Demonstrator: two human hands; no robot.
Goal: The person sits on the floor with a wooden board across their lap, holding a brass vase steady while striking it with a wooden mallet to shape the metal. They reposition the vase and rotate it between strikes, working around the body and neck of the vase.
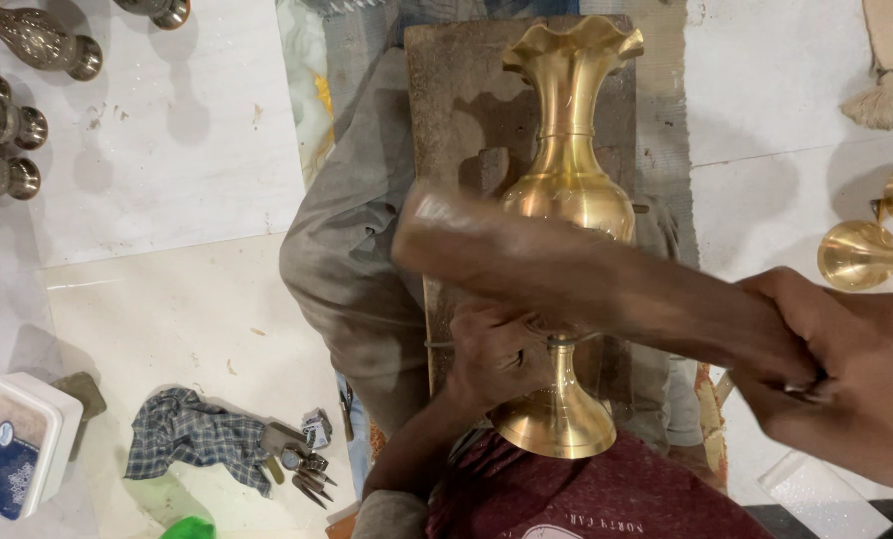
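A shiny brass vase (569, 130) with a ruffled mouth lies lengthwise on a worn wooden board (456, 90) across my lap, its round foot (556, 419) toward me. My left hand (496, 354) grips the vase at its narrow stem, just above the foot. My right hand (851, 374) is closed on the end of a thick wooden mallet (566, 274). The mallet reaches leftward across the vase's belly and is motion-blurred, hiding the lower part of the belly.
Three dark metal vases (2, 120) lie at the top left, and more brass vases (866, 255) at the right edge. On the floor at lower left are a white box (17, 454), a checked cloth (192, 434) and small metal tools (304, 461). A tasselled cloth (891, 100) lies top right.
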